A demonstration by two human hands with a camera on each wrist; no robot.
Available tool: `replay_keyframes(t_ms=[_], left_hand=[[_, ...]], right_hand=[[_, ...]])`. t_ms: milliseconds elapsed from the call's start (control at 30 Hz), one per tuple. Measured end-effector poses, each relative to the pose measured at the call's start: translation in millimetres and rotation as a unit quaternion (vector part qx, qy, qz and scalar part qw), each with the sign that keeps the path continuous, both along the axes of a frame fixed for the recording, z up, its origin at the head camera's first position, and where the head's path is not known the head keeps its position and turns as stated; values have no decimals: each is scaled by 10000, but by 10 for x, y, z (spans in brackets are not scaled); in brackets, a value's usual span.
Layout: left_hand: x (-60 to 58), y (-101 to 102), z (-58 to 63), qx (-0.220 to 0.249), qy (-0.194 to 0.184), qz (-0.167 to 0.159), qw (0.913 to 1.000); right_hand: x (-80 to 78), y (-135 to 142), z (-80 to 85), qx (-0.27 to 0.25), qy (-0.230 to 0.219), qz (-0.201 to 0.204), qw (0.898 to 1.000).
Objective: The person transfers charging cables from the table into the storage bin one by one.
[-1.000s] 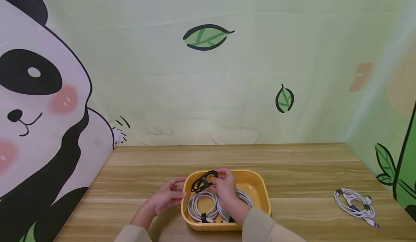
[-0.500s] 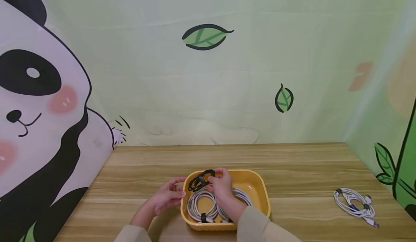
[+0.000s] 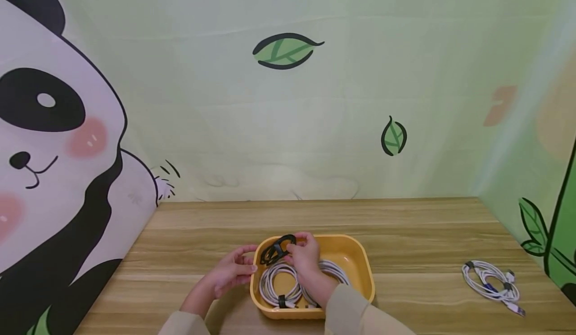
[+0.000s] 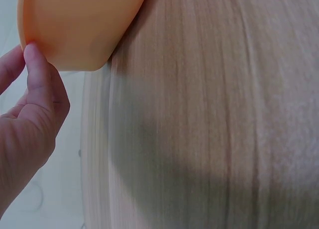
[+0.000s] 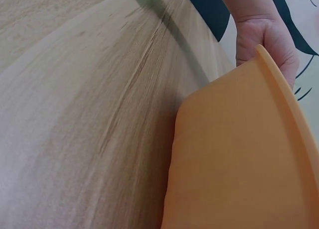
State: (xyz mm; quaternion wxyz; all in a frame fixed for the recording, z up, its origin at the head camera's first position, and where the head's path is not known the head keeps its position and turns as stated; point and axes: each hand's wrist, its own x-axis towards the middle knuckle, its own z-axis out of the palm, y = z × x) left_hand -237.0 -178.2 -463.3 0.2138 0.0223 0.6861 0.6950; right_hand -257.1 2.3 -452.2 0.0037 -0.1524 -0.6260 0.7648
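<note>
A yellow-orange plastic bin stands on the wooden table in the head view. My left hand holds its left rim. In the left wrist view, the thumb and fingertips pinch that rim. Inside the bin, my right hand holds a coiled black cable by its right end, at the back left corner. A white coiled cable with a black strap lies in the front left of the bin. Beside it, another white coil is partly hidden under my right hand and wrist.
A further white coiled cable with black ties and a USB plug lies on the table at the right. A cloth backdrop with a panda and leaves hangs behind the table.
My right hand has shifted slightly left with the black cable, toward the bin's back left corner. The left hand stays at the rim.
</note>
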Motion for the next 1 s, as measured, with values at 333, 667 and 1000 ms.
replay_keyframes(t_ms=[333,667,1000], left_hand=[[6,-2,7,-42,-24,-15,10000],[2,-2,9,1,-71,-14,10000],[-7,-5,-13,20,-33,-31,10000]], right_hand=[[18,8,-19,60,-90,173,9998],[12,134,-2,161,-357,726,9966],[2,238,-2,692,-628,960,9910]])
